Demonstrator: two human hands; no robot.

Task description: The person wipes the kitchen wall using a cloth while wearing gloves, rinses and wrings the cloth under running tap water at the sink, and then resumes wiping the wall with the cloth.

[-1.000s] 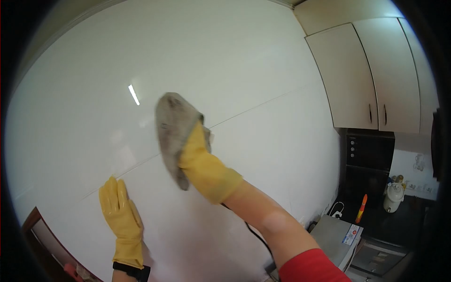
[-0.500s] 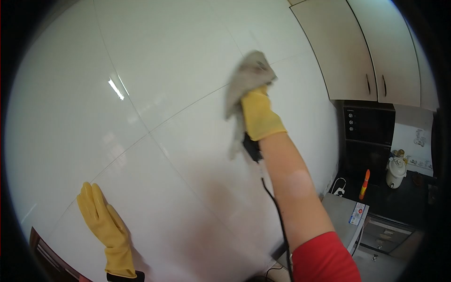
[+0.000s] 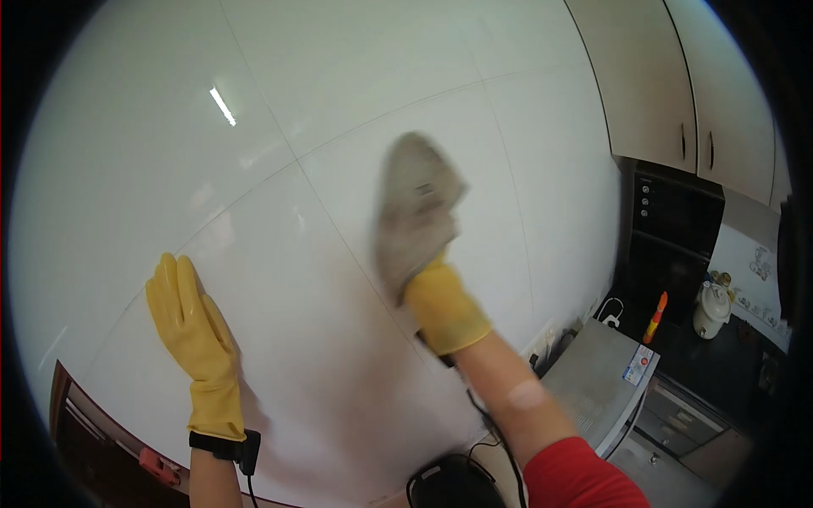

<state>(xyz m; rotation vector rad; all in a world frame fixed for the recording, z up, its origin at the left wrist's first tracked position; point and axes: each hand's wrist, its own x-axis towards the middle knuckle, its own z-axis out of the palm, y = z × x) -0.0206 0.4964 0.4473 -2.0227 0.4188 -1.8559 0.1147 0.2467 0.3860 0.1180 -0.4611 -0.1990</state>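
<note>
A greyish cloth point(image 3: 419, 199) lies against the glossy white tiled wall point(image 3: 279, 76), blurred by motion. My right hand point(image 3: 445, 306), in a yellow rubber glove, grips it from below; the cloth covers most of the fingers. To the left, my left hand point(image 3: 190, 326) wears a matching yellow glove and rests flat on the wall with its fingers stretched upward. It holds nothing. A black band with a small box and cable point(image 3: 229, 447) circles the left wrist, and a similar black device shows partly at the right wrist.
Cream cabinets point(image 3: 652, 76) hang at upper right above a black appliance point(image 3: 673, 216). A grey metal-topped unit point(image 3: 584, 368) stands below, near a white pot point(image 3: 713, 311) and an orange stick-like object point(image 3: 655, 317) on the dark counter. A black rounded object point(image 3: 457, 484) sits at bottom centre.
My right hand has swept the cloth down and to the left across the tiles. The view has shifted, and my left hand, still flat on the wall, appears higher with more forearm showing.
</note>
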